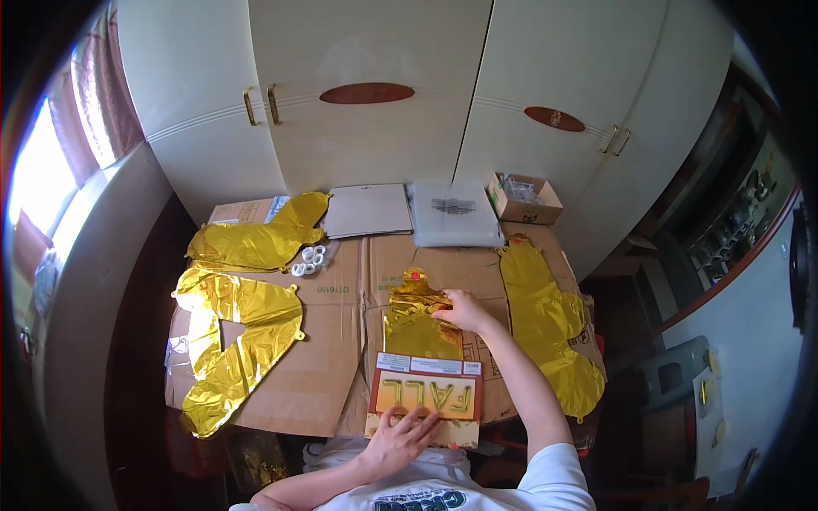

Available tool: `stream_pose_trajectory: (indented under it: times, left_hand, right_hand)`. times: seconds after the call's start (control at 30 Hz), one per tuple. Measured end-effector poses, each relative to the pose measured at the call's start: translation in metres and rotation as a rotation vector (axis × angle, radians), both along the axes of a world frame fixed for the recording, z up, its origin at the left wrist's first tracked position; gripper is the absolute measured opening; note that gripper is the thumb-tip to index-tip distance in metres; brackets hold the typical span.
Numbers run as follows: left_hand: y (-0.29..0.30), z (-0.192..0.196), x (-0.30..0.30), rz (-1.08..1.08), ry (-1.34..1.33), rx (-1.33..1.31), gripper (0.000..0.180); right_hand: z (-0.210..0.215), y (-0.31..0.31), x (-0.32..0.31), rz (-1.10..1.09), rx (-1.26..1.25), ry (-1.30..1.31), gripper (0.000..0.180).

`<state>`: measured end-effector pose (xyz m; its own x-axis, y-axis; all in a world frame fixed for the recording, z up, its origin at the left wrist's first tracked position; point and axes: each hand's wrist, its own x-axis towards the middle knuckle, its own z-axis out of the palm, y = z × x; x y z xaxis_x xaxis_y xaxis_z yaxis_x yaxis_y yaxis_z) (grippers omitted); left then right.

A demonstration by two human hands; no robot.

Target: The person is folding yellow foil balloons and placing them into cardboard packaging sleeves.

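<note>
A flat gold foil balloon (423, 328) lies in the middle of the cardboard, creased near its upper end. My right hand (464, 310) pinches its right edge, thumb and fingers closed on the foil. Toward me, a printed orange and white card (426, 382) with pictured gold letters lies upside down and overlaps the balloon's lower end. My left hand (400, 439) rests on that card with its fingers stretched out flat.
Other flat gold foil balloons lie at the far left (256, 234), left (256, 311) and right (550, 332). Several white ribbon rolls (311, 260), grey card sheets (369, 210), clear plastic bags (456, 217) and a small open box (528, 209) sit further back on the cardboard (328, 341). Cabinets (366, 140) stand behind.
</note>
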<state>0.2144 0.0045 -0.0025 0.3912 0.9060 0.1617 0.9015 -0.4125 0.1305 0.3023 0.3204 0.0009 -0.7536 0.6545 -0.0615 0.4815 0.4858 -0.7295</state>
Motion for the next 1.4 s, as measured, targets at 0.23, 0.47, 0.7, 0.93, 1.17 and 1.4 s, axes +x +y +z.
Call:
stream_pose_trajectory:
  times: [0.23, 0.47, 0.7, 0.93, 1.17, 1.4]
  left_hand:
    - [-0.022, 0.008, 0.013, -0.025, 0.009, -0.034, 0.054]
    - [-0.036, -0.011, 0.022, 0.031, -0.016, -0.003, 0.053]
    - [-0.002, 0.002, 0.006, 0.097, 0.048, 0.007, 0.052]
    - [0.029, -0.009, 0.001, 0.121, 0.044, 0.083, 0.055]
    - [0.039, -0.005, -0.004, 0.132, 0.038, 0.02, 0.059]
    - [0.05, -0.009, -0.005, 0.123, 0.041, 0.041, 0.057]
  right_hand:
    - [-0.01, 0.006, 0.002, 0.016, 0.023, 0.007, 0.047]
    - [-0.015, 0.006, 0.003, 0.011, -0.015, 0.018, 0.047]
    - [-0.017, 0.009, 0.002, 0.004, 0.013, -0.002, 0.048]
    - [-0.01, 0.003, 0.0, 0.002, 0.022, 0.027, 0.04]
    - [-0.013, 0.003, 0.0, -0.003, -0.007, 0.008, 0.045]
    - [-0.034, 0.011, 0.008, -0.04, 0.003, -0.004, 0.048]
